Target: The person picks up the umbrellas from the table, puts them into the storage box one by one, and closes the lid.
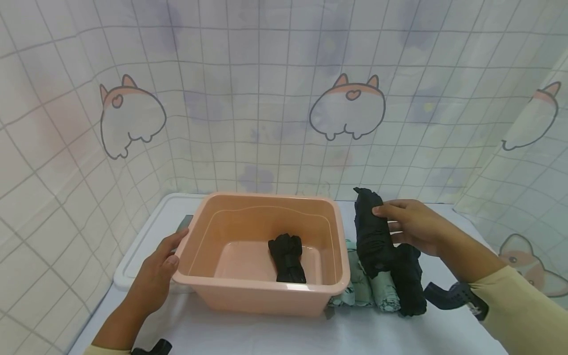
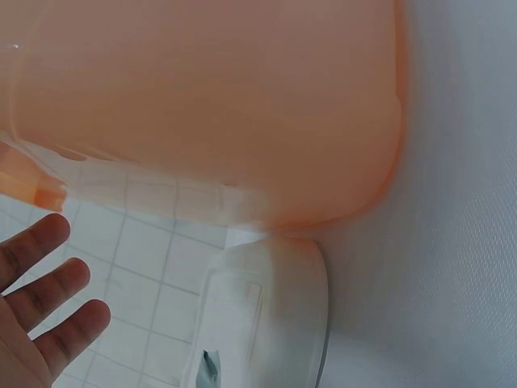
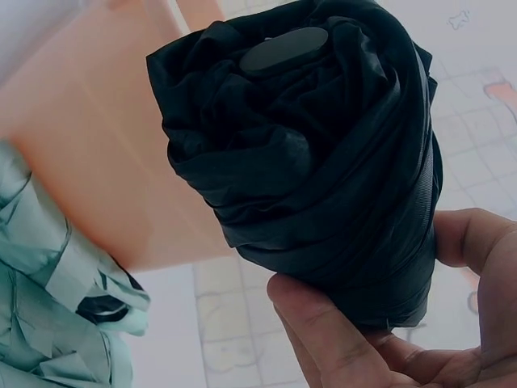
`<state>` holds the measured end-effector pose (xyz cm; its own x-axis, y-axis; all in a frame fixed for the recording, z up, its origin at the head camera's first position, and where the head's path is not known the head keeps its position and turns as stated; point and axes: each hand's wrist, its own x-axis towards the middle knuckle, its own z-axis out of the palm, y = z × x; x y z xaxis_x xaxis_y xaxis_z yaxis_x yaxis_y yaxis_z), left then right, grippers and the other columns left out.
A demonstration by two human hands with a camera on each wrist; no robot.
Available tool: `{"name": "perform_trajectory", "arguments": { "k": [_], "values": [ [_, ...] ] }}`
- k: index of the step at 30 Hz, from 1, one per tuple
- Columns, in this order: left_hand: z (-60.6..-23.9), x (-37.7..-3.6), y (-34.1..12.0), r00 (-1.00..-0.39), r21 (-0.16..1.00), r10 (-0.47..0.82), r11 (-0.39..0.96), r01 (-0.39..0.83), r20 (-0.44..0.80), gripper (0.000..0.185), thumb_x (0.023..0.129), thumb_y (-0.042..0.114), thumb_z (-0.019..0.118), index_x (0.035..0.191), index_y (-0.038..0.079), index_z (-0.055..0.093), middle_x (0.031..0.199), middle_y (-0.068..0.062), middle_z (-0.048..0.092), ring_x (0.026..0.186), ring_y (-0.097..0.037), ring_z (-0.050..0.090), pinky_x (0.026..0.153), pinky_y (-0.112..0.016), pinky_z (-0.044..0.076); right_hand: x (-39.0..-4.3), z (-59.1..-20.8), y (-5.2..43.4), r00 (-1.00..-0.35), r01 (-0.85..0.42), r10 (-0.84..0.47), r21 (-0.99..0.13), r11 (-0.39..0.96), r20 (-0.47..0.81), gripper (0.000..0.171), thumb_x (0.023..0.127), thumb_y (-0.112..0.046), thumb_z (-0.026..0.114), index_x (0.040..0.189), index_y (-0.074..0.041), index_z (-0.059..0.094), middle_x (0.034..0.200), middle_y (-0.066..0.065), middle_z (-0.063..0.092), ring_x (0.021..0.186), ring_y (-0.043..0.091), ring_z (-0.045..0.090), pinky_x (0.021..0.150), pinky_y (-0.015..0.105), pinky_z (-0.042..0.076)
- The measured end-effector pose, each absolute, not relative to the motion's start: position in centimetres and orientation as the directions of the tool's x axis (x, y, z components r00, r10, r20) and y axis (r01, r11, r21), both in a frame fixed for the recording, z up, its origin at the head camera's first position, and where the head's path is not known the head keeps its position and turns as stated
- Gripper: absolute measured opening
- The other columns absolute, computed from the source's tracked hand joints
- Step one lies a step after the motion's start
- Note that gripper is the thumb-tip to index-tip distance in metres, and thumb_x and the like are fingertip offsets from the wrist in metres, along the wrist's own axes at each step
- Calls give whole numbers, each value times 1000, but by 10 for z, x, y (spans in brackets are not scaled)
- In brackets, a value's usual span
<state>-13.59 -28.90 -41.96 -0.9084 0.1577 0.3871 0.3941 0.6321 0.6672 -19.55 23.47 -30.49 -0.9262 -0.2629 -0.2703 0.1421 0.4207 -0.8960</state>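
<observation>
The right hand (image 1: 414,229) grips a folded black umbrella (image 1: 372,231), lifted at 3 o'clock of the peach tub (image 1: 262,296), above mint umbrellas (image 1: 361,286) on the white surface (image 1: 266,335). The left hand (image 1: 155,273), fingers relaxed, rests on the tub's 9 o'clock rim

I can read no text, label, brand, number or sign anywhere: the pink plastic basin (image 1: 262,291), the folded black umbrella (image 1: 372,231) and the tiled wall covering (image 1: 266,98) with its cartoon animal drawings carry no legible writing.
</observation>
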Motion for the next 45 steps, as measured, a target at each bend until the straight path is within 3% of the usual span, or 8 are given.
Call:
{"name": "perform_trajectory", "arguments": {
  "k": [6, 33, 45],
  "values": [
    [-420, -136, -290, -906, 665, 161, 632, 399, 391, 53, 110, 40, 27, 160, 26, 33, 154, -23, 44, 121, -55, 57, 85, -70, 50, -196, -304, 230, -921, 156, -272, -902, 402, -280, 91, 102, -42, 61, 158, 10, 12, 157, 33, 32, 139, 53, 40, 106, 59, 41],
    [-422, -137, -291, -901, 669, 155, 622, 407, 404, 52, 109, 39, 28, 160, 29, 35, 154, -20, 45, 121, -54, 57, 86, -69, 50, -198, -302, 213, -921, 157, -272, -902, 402, -281, 90, 100, -43, 63, 157, 10, 18, 159, 31, 30, 140, 53, 38, 106, 57, 42],
    [-423, -136, -291, -895, 665, 158, 618, 420, 417, 51, 109, 37, 29, 159, 29, 35, 152, -20, 47, 120, -52, 59, 85, -68, 51, -202, -305, 204, -924, 153, -268, -905, 398, -274, 78, 100, -43, 65, 151, 8, 35, 154, 27, 39, 138, 51, 43, 104, 56, 45]
  ]
}}
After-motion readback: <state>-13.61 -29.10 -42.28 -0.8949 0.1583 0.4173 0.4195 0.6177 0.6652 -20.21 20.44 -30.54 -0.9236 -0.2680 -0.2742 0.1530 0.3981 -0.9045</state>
